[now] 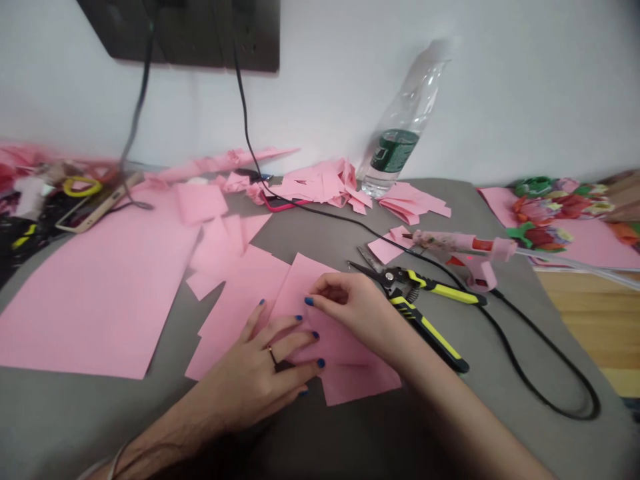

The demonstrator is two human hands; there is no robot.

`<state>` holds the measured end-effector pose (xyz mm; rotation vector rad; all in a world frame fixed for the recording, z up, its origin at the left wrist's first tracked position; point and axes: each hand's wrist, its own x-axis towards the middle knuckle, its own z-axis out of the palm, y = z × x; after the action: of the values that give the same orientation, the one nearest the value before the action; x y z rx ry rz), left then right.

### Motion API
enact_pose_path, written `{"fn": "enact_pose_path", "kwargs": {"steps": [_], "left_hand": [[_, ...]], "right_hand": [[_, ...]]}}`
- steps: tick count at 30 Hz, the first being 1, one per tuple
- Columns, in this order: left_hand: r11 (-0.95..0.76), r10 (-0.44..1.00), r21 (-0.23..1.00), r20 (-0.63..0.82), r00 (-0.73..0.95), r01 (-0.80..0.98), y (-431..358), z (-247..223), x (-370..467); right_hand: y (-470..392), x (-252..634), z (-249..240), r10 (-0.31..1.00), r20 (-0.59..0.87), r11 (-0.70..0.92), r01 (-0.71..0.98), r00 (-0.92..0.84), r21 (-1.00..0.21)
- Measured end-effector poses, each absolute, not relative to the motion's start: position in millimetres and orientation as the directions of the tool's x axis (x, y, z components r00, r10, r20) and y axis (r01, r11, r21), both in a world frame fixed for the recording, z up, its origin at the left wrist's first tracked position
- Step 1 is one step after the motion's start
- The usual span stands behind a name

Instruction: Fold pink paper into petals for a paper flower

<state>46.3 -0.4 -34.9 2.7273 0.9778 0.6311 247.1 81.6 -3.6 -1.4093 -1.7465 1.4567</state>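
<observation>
Our left hand [275,360] lies palm-down, fingers spread, over pink rectangular paper [363,383] at six o'clock; our right hand's [310,296] grip pinches together there. The grey bench [500,407] meets the white wall [325,107] at twelve.

The head camera looks forward and steeply down from above the table [310,237], fairly close.

Pretty soft, even indoor light here, kinda flat. Shadows pool dark on the worktop [540,347] just below the hands [280,353], the bottle [405,127] catches little highlights, and the far left and right edges look smeary and stretched.
</observation>
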Motion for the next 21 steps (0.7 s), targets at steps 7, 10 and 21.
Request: {"fn": "enact_pose_path", "kwargs": {"steps": [7, 10, 21], "left_hand": [[-0.519, 0.851, 0.700, 0.367, 0.377, 0.490, -15, -10, 48], [-0.315, 0.938, 0.837, 0.200, 0.285, 0.448, -23, 5, 56], [-0.120, 0.981, 0.987, 0.102, 0.168, 0.102, -3, 21, 77]], "right_hand": [[67, 264, 5, 0.810, -0.358, -0.482, -0.181, -0.464, -0.857], [56, 264, 1, 0.707, -0.366, -0.646, -0.342, -0.605, -0.683], [27, 244, -22, 0.410, -0.232, -0.885, -0.324, -0.882, -0.333]]}}
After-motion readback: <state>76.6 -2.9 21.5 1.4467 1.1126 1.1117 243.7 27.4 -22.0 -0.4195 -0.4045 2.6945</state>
